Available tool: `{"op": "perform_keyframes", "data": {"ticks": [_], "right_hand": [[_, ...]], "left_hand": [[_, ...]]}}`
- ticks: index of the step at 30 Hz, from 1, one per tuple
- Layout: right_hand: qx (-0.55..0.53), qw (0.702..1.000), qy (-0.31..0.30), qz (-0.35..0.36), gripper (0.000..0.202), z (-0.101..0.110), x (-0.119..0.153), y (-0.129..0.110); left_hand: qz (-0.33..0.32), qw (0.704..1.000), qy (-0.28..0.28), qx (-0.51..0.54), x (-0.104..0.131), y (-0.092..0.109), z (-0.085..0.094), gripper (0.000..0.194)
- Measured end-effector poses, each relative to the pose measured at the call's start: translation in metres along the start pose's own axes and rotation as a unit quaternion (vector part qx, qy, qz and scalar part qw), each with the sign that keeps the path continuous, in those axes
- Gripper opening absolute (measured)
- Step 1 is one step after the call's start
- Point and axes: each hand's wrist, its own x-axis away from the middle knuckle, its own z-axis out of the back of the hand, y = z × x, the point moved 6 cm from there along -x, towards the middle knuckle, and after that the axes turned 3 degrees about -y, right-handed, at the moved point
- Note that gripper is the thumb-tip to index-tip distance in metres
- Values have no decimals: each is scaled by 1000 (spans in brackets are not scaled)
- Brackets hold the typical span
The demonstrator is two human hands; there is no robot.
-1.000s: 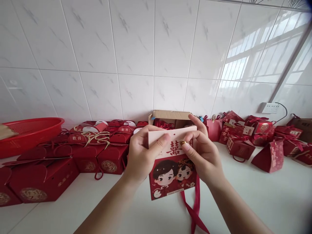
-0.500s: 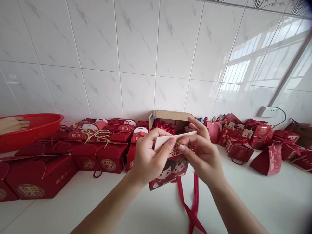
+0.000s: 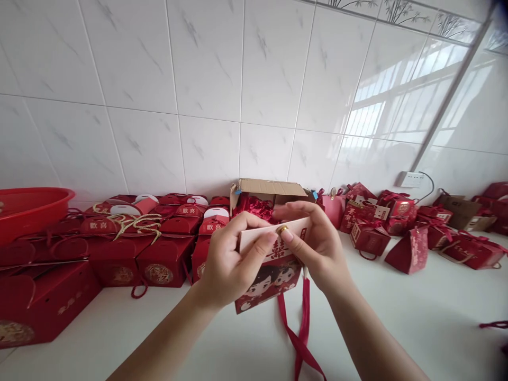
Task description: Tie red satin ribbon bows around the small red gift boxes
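In front of me is a small red and cream gift box (image 3: 273, 284), printed with cartoon faces and gold-red characters. My left hand (image 3: 227, 264) is closed on its upper left side, thumb across the cream top flap. A round gold fastener (image 3: 283, 229) sits at the flap's upper edge. My right hand (image 3: 322, 253) is closed around the box's right side, its thumb tip at the fastener; the fingers behind are partly hidden. A dark red ribbon (image 3: 305, 317) hangs below the box, crossing over itself above the white table (image 3: 234, 346).
Rows of red gift boxes (image 3: 162, 262) with cords stand on the left. A red basin (image 3: 35, 209) is at the far left. Behind my hands, a cardboard box (image 3: 272, 187) holds shiny red ribbon. Several finished-looking red packages (image 3: 408, 251) stand right, near a wall socket (image 3: 411, 179).
My view has turned to the right. My right thumb has moved onto the gold fastener, which now shows at the flap. The other person's hand over the basin has almost left view.
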Motion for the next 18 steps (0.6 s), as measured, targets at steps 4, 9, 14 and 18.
{"op": "perform_keyframes", "data": {"ticks": [4, 9, 14, 18], "right_hand": [[-30, 997, 12, -66, 23, 2, 0, 12], [-88, 991, 48, -91, 29, 2, -2, 20], [-198, 969, 4, -148, 37, -11, 0, 22], [-169, 977, 4, -129, 34, -13, 3, 20]], "left_hand": [[6, 998, 24, -62, 0, -4, -3, 40], [10, 981, 47, -187, 2, -6, -9, 71], [-61, 955, 76, -280, 2, 2, -10, 61], [-54, 943, 114, -307, 3, 0, -7, 48]]}}
